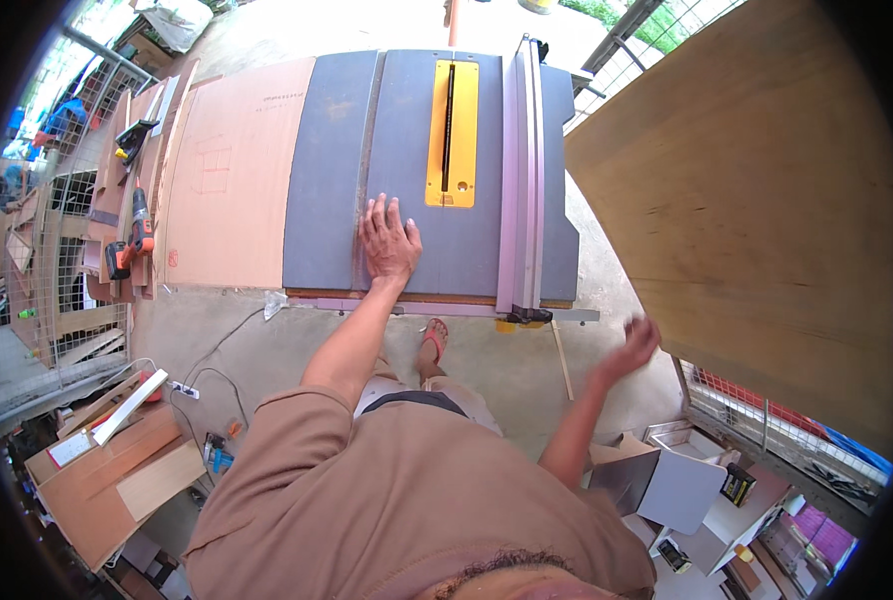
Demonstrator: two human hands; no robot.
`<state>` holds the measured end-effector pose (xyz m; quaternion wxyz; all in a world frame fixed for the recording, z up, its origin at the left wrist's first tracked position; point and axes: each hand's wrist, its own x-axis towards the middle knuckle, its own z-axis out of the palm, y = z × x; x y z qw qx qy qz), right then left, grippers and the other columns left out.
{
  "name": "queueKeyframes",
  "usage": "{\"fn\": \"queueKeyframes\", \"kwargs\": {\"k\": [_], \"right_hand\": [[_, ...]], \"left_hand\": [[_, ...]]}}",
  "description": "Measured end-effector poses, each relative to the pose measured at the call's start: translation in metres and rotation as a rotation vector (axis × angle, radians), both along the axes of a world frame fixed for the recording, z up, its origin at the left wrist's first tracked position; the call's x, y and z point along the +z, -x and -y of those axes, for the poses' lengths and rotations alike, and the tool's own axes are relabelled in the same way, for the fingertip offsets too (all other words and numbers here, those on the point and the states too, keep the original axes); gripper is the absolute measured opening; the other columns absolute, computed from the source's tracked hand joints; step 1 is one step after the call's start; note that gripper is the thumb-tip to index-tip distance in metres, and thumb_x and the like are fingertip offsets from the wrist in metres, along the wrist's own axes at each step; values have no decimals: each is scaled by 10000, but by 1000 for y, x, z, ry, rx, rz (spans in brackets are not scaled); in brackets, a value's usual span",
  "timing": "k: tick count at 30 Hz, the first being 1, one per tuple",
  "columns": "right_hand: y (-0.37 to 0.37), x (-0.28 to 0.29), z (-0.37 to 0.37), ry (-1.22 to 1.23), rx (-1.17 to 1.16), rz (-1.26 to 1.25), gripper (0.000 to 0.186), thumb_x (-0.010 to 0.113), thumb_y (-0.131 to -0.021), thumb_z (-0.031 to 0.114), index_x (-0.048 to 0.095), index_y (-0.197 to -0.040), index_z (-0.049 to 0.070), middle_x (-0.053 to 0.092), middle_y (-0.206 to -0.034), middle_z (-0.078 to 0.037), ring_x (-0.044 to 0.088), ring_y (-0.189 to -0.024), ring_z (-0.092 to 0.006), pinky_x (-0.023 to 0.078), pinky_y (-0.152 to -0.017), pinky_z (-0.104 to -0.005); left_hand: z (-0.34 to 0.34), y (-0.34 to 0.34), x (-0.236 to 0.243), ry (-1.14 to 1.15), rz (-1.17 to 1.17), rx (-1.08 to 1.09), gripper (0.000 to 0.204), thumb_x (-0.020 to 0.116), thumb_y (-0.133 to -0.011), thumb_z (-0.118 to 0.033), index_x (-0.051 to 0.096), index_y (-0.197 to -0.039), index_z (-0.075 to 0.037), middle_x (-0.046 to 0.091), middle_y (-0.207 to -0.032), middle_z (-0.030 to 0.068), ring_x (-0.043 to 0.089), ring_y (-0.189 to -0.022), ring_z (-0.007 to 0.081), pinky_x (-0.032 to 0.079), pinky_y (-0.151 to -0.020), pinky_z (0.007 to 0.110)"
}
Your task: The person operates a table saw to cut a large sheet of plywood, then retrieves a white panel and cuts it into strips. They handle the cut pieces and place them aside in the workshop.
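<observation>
My left hand (389, 243) lies with fingers spread on the grey table saw top (327, 160), below the yellow insert plate (439, 185) and its dark slot. A long metal fence (522, 190) runs along the top's right side. At the right, my right hand (635, 345) has its fingers curled at the lower left edge of a large tilted plywood sheet (737, 210); they are slightly blurred.
A pale board (229, 180) adjoins the saw at left, beside a cordless drill (139, 240) on stacked offcuts. Cords (217, 370) cross the concrete floor near my sandalled foot (433, 343). Wire fencing (42, 180), board piles (107, 470) and grey panels (682, 490) surround me.
</observation>
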<state>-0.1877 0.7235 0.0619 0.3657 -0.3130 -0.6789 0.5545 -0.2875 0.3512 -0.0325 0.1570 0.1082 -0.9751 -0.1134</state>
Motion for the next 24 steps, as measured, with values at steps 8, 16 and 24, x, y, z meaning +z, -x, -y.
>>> {"fn": "queueKeyframes", "kwargs": {"k": [8,16,24], "right_hand": [[-52,-184,5,753,95,535,184,568,-961,210,613,-1047,53,637,-941,-49,573,-752,-125,494,-682,-292],[52,-273,15,1034,290,481,209,559,-966,237,618,-1048,54,643,-945,-57,581,-761,-143,496,-689,-306],[49,-309,23,1057,238,494,236,550,-970,265,624,-1049,56,649,-950,-65,589,-770,-162,498,-695,-320]], "left_hand": [[-7,8,-2,54,65,-40,518,522,-930,-280,467,-1392,-53,396,-1488,166,309,-1434,349,240,-1170,531],[-6,10,4,91,123,-53,532,511,-929,-262,439,-1407,-41,385,-1490,175,305,-1428,361,234,-1161,535],[-9,10,7,81,182,-69,545,511,-928,-245,414,-1417,-26,359,-1499,183,283,-1431,372,225,-1158,541]]}}
